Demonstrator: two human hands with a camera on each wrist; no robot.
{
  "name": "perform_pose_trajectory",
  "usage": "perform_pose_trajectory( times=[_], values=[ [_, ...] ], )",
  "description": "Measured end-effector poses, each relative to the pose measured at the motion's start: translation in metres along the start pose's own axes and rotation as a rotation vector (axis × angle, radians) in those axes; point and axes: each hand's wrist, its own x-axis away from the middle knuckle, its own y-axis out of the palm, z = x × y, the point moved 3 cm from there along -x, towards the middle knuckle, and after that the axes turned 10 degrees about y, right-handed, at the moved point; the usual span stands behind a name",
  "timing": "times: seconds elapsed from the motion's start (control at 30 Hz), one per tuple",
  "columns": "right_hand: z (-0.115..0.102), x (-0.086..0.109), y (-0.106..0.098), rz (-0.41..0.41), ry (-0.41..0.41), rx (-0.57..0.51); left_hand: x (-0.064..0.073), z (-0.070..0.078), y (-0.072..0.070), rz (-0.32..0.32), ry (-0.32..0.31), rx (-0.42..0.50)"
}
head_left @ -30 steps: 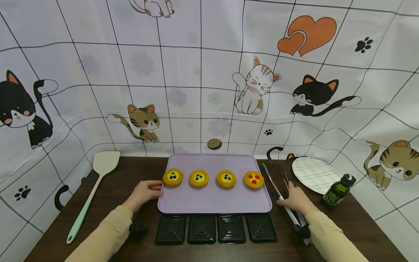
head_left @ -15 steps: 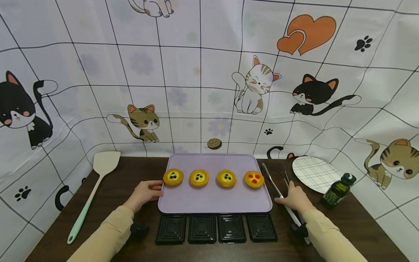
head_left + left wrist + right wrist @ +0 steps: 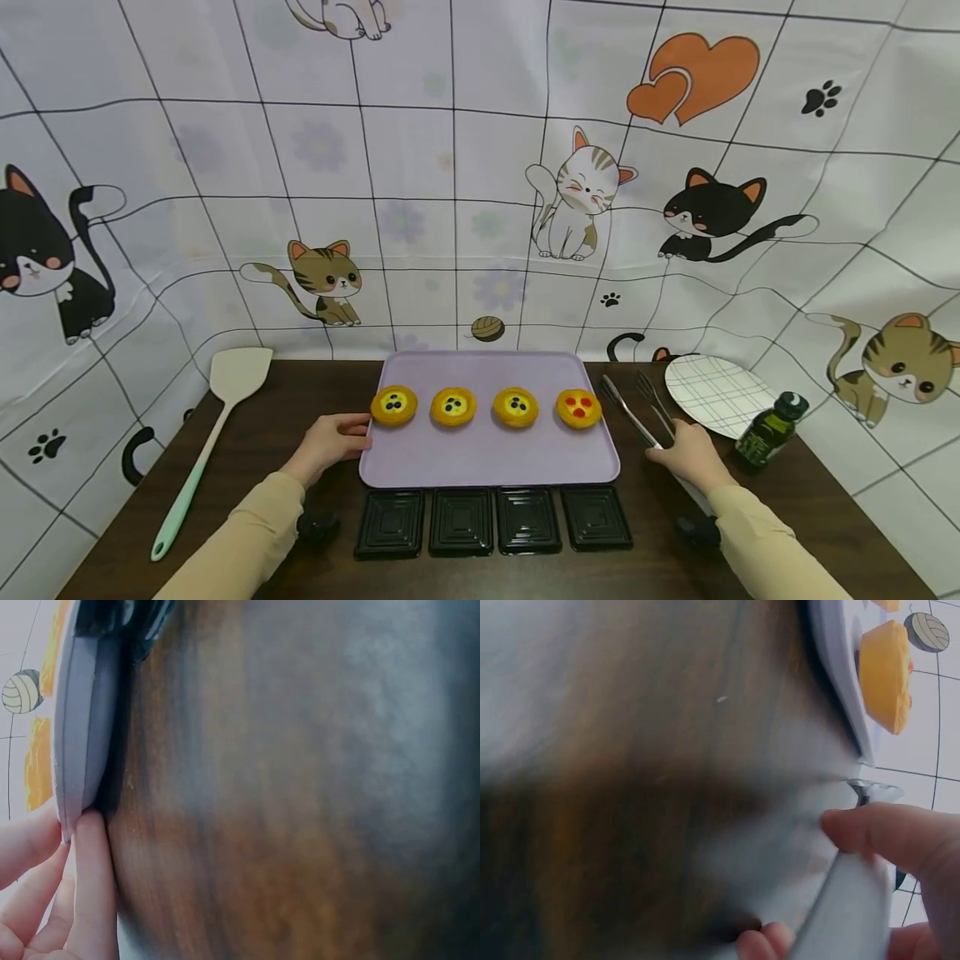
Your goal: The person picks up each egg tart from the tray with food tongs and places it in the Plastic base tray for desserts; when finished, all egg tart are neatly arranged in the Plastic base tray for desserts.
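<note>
A lilac tray [image 3: 487,462] lies on the dark table, bearing a row of several yellow tarts [image 3: 515,407]. Three carry dark berry-like dots; the rightmost has red ones. My left hand [image 3: 330,446] pinches the tray's left rim, and in the left wrist view the rim [image 3: 79,742] sits between the fingers. To the right of the tray, my right hand [image 3: 693,454] holds a pair of tongs [image 3: 630,412]. The two arms stand apart toward the wall. The right wrist view has my thumb on the pale handle [image 3: 847,907] and fingertips on its other side.
Several black square dishes [image 3: 452,522] line up in front of the tray. A pale-green spatula [image 3: 202,454] lies at the left. Beyond my right hand are a checked round plate [image 3: 716,392] and a green bottle [image 3: 771,432]. A cat-print sheet [image 3: 420,167] covers the wall behind.
My right hand has shifted slightly right with the tongs, away from the tray. My left hand stays at the tray rim. The head view has turned a little.
</note>
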Motion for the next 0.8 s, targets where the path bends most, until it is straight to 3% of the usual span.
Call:
perform_pose_trajectory(
  times=[0.2,0.43,0.8],
  values=[
    [0.011,0.005,0.001,0.039,0.02,-0.04,0.0,0.001,0.0,0.004,0.001,-0.015],
    [0.022,0.016,-0.001,0.101,-0.012,-0.057,-0.001,0.0,0.001,0.002,0.004,-0.021],
    [0.023,0.034,-0.014,0.178,-0.046,-0.044,0.0,0.002,0.001,0.002,-0.005,-0.04]
  ],
)
